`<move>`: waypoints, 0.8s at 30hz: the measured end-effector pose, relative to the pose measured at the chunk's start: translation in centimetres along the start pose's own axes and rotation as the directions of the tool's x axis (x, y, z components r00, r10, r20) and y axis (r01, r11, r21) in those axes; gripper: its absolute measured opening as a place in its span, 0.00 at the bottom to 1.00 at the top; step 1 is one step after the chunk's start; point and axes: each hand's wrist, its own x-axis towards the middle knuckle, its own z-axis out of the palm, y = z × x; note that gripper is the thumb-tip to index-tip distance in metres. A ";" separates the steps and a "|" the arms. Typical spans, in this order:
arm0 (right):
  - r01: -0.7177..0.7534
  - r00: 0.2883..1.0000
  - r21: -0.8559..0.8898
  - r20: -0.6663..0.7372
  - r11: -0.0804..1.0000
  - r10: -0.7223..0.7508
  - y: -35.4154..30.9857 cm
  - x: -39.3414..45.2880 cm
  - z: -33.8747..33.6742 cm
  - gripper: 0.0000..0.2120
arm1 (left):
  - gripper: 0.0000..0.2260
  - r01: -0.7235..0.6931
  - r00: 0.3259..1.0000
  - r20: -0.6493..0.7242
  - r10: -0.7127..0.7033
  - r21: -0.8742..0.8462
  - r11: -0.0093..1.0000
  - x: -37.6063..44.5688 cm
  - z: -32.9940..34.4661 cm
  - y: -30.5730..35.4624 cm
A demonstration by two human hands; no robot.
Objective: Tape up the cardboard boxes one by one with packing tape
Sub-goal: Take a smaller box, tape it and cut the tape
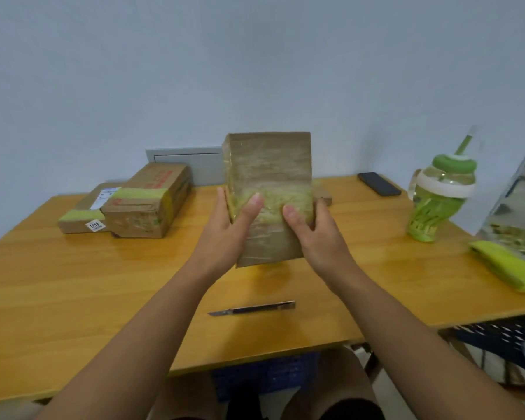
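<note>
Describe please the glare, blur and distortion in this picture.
Head view: soft, even light; glare on the taped cardboard box held in the left hand and right hand; table edges bow from the wide lens; the bottle looks slightly blurred.

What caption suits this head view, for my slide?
Both hands hold a taped cardboard box above the table.

At frame centre, the held box (pixel 267 189) stands above the table (pixel 73 283). Two stacked boxes (pixel 140 204) lie at centre left. The knife (pixel 252 308) lies below centre. The phone (pixel 379 184) and bottle (pixel 437 201) occupy the right.
</note>
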 end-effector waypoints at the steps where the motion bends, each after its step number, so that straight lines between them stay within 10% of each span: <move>1: -0.018 1.000 0.024 0.020 1.000 0.017 -0.2 -0.2 -0.5 0.30 | 0.31 -0.010 1.000 0.020 0.011 -0.016 1.000 -0.4 0.2 0.1; 9: -0.053 0.989 0.117 0.143 0.992 0.036 -0.2 -2.0 -1.2 0.29 | 0.43 0.055 0.988 0.151 -0.045 -0.058 0.997 -2.4 -0.5 0.3; 14: -0.032 0.974 0.077 0.227 0.997 0.014 -0.9 -2.2 -0.5 0.30 | 0.28 0.015 0.996 0.086 -0.011 -0.047 0.999 -3.6 -1.1 1.1; 24: 0.048 0.960 0.124 0.269 0.991 -0.080 -1.2 -1.5 0.9 0.28 | 0.38 -0.001 0.986 -0.169 0.018 0.101 0.995 -4.9 -2.1 -0.2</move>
